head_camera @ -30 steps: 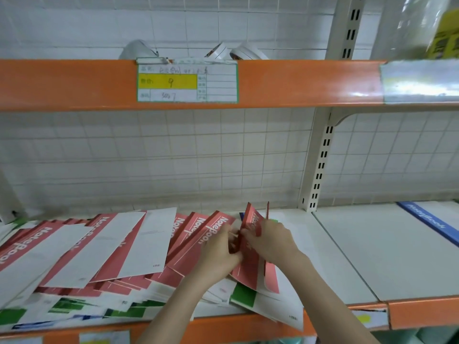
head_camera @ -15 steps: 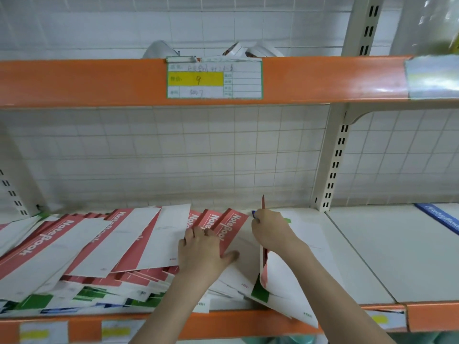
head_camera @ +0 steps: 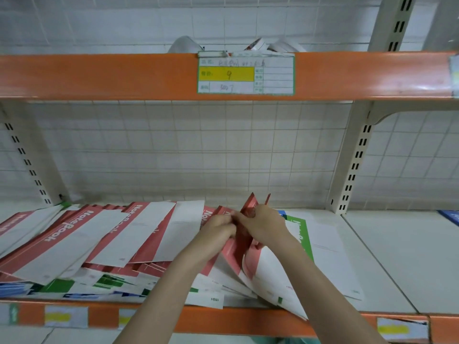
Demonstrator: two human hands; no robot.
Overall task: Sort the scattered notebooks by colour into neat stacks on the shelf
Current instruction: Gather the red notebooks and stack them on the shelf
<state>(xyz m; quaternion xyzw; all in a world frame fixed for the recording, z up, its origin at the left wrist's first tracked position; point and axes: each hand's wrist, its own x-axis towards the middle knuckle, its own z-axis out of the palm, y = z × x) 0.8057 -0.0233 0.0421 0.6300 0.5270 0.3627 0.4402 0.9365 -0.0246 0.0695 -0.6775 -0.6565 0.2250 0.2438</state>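
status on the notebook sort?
Done: little; no neat stack visible. In hand: left hand and right hand both grip raised red notebooks. Left: the red pile is fanned loosely over green and blue ones; a green notebook lies beside the hands.

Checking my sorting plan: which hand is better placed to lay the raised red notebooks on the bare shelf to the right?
Right hand, probably. It already grips the red notebooks and lies nearer the bare shelf; the left hand sits on the pile's side.
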